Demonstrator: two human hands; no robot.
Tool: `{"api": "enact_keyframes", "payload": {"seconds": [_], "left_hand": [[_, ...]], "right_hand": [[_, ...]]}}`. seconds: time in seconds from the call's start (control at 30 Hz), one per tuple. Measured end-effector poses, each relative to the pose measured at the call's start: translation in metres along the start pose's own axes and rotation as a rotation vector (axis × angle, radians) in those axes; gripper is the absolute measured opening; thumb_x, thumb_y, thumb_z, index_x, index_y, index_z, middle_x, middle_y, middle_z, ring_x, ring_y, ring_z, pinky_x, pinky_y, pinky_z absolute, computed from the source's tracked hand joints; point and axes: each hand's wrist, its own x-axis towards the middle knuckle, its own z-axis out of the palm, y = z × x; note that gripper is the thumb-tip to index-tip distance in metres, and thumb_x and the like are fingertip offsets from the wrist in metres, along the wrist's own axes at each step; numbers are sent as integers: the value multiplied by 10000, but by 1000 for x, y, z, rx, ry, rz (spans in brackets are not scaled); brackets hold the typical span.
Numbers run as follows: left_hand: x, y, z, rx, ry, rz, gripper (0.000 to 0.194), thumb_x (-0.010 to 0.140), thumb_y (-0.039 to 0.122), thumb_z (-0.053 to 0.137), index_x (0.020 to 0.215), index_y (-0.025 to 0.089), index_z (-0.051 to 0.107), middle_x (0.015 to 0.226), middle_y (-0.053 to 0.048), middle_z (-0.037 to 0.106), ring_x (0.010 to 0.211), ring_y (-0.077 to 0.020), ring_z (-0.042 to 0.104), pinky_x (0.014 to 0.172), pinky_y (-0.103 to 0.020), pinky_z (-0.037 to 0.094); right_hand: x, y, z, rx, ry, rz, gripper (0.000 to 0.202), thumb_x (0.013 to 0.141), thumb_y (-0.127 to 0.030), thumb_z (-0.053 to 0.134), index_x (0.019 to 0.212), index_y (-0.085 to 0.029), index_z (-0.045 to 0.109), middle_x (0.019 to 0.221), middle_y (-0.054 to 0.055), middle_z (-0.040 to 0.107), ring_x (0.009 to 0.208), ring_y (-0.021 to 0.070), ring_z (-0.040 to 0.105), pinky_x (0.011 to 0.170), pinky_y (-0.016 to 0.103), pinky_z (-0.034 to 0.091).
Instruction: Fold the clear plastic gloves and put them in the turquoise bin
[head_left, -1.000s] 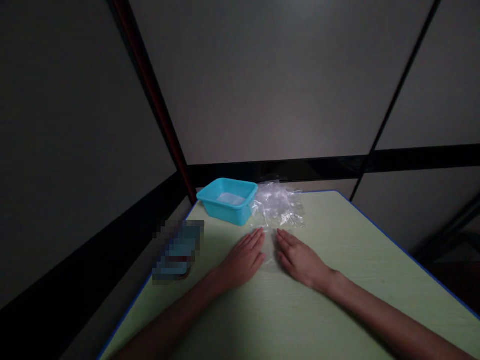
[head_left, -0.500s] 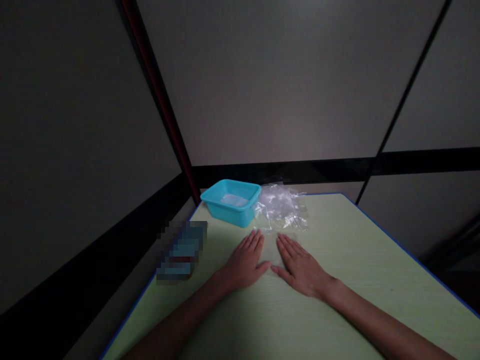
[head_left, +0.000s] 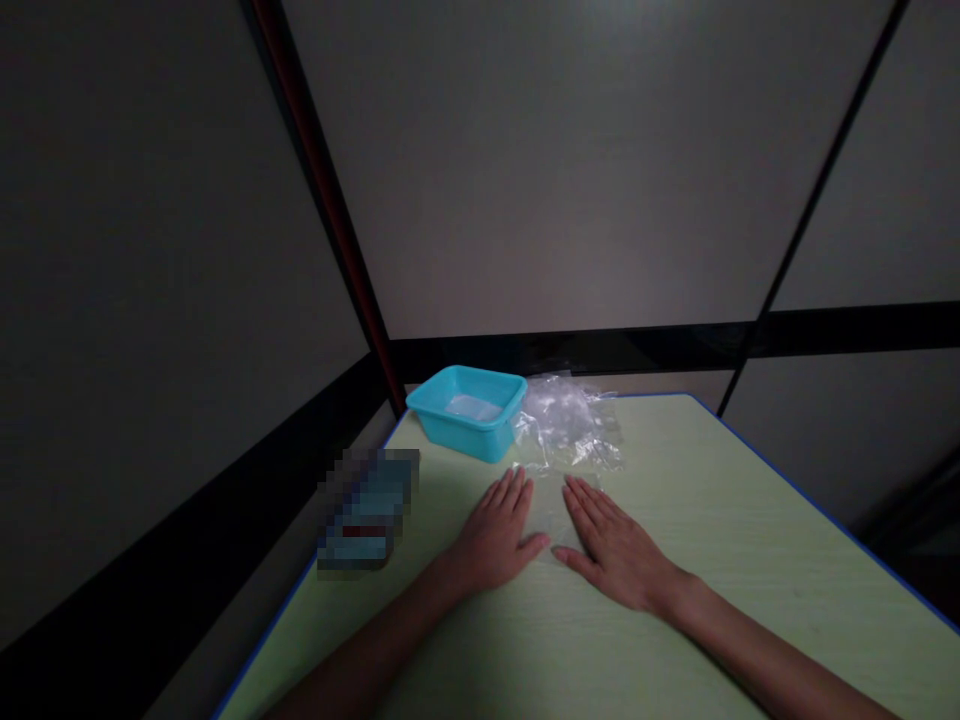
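Note:
A thin clear plastic sheet or bag (head_left: 550,520) lies flat on the table between my hands, its edges hard to make out. My left hand (head_left: 495,532) rests palm down over its left side, fingers stretched forward and thumb pointing inward. On the right side, my right hand (head_left: 615,545) also lies flat with fingers extended. The two thumbs are a little apart. Beyond my fingertips sits a crumpled heap of clear plastic bags (head_left: 566,415). Whatever the palms cover is hidden.
A turquoise plastic basin (head_left: 469,437) stands at the back left, with a whitish flat item (head_left: 474,408) inside. At the left edge of the pale green table (head_left: 720,520) lies a pixelated object (head_left: 367,512). Panelled walls (head_left: 562,200) stand behind and to the left.
My hands have spread slightly, the thumbs parting as the right hand shifts right. The whole view has moved a little; the basin and plastic heap stay put on the table.

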Motion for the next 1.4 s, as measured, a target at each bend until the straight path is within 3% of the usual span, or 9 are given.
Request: {"api": "enact_keyframes", "payload": {"seconds": [0.53, 0.83, 0.97, 1.1, 1.23, 1.4], "left_hand": [[-1, 3, -5, -18, -42, -19, 648, 838, 484, 347, 1310, 52, 251, 1397, -186, 170, 1296, -267, 91, 1037, -410, 165], [-1, 0, -2, -50, -9, -31, 685, 816, 486, 380, 1310, 36, 229, 1395, -200, 165, 1296, -270, 88, 1037, -422, 174], [-1, 1, -5, -85, 53, -53, 632, 821, 398, 399, 1322, 64, 207, 1406, -170, 156, 1300, -240, 90, 1045, -409, 174], [5, 12, -13, -77, 82, -21, 525, 845, 281, 343, 1308, 55, 246, 1400, -157, 193, 1299, -206, 116, 1057, -366, 170], [17, 21, -14, -54, 37, 31, 500, 844, 251, 324, 1282, 12, 289, 1379, -180, 238, 1291, -213, 153, 1056, -348, 170], [20, 18, -4, -57, -7, 26, 493, 858, 312, 323, 1299, 95, 294, 1388, -134, 240, 1289, -233, 160, 1041, -409, 181]], "right_hand": [[1, 0, 2, 7, -14, 5, 749, 831, -579, 270, 1326, -16, 262, 1379, 192, 209, 1278, 259, 174, 1032, 410, 233], [0, 3, 3, 24, -11, -15, 749, 824, -573, 305, 1338, -34, 236, 1389, 179, 184, 1283, 255, 152, 1040, 408, 218], [1, 2, -6, 70, 2, -3, 656, 866, -502, 265, 1352, -65, 209, 1397, 148, 183, 1286, 227, 153, 1044, 397, 217], [8, -1, -12, 23, 23, 41, 599, 889, -425, 238, 1324, -15, 269, 1385, 170, 217, 1282, 228, 176, 1044, 383, 216], [12, 1, -3, -29, 7, 36, 632, 880, -458, 242, 1292, 14, 327, 1371, 193, 253, 1277, 244, 196, 1041, 374, 214], [10, 3, 3, -32, 26, 50, 668, 876, -505, 204, 1292, 2, 331, 1370, 189, 260, 1278, 239, 193, 1041, 380, 205]]}}
